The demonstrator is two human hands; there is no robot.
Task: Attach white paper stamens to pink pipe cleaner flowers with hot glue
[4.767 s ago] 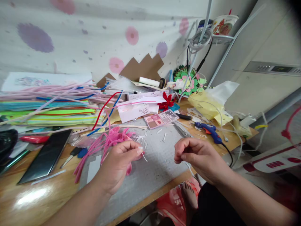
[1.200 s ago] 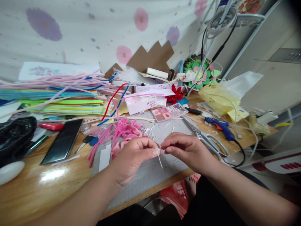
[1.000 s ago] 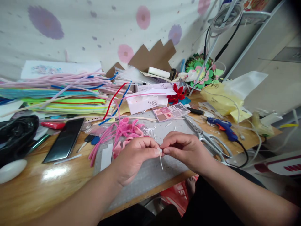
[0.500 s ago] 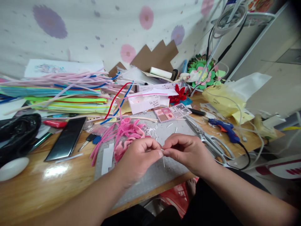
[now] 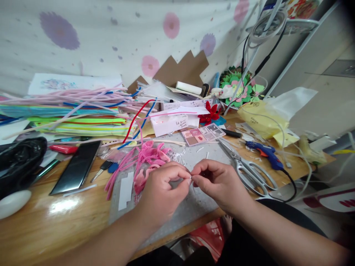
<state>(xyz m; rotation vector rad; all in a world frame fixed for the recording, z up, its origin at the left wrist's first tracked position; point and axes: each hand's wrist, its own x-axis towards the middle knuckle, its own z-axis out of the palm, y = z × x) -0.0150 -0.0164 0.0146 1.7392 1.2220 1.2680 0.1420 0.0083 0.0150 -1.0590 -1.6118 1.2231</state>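
Note:
Over the front of the grey cutting mat [image 5: 205, 201], my left hand [image 5: 168, 192] and my right hand [image 5: 220, 181] meet, thumb and forefinger of each pinched together. A thin white strand [image 5: 193, 189] is caught between their fingertips, one end hanging down; most of it is hidden by the fingers. Just behind my left hand lies a heap of pink fuzzy pipe cleaners [image 5: 151, 153], bent into loops. Short white strands [image 5: 177, 157] are scattered on the mat beyond my hands. To the right of my right hand rest large scissors [image 5: 249, 170] with grey handles.
A blue glue gun [image 5: 264, 153] with a black cord lies at the right. On the left are a phone [image 5: 76, 168], a key [image 5: 102, 168] and a black bag [image 5: 20, 162]. Bundles of coloured pipe cleaners [image 5: 74, 125], a white box [image 5: 169, 125] and a red flower [image 5: 210, 112] line the back.
The view has shifted slightly. Both hands stay pinched together at nearly the same spot; the fingers and the hanging strand have moved only a little.

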